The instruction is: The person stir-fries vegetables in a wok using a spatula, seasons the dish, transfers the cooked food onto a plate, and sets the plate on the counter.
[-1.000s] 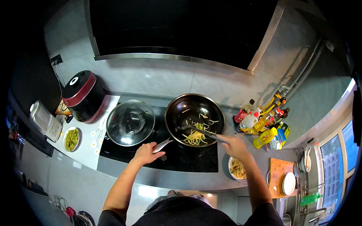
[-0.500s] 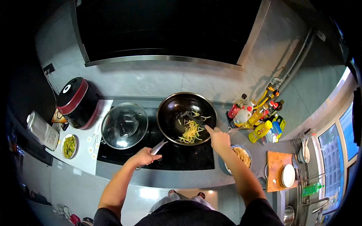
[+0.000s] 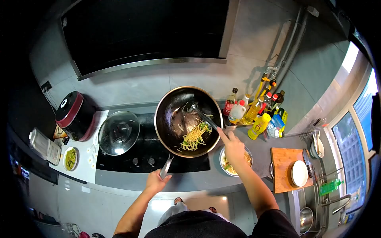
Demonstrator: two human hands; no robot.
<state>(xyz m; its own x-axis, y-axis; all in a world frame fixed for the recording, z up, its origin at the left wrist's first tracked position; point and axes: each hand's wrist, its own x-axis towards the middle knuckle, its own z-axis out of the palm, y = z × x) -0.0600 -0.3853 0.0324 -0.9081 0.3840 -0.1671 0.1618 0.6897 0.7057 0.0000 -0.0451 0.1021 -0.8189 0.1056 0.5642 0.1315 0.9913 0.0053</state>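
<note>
A dark wok is tilted over the right part of the black hob. Pale noodle-like strips with bits of green lie in its lower right side. My left hand is closed around the wok's metal handle. My right hand grips a dark spatula, whose head rests inside the wok above the food. Partly under my right forearm, a bowl of food stands on the counter, right of the hob.
A glass lid sits at the hob's left. Further left are a rice cooker and a plate of green food. Several bottles stand behind the bowl. A cutting board with a white bowl lies by the sink at the right.
The view has shifted. The wok has come up and tilts toward the camera, its handle still in my left hand. The spatula head has moved away from the food toward the wok's far side.
</note>
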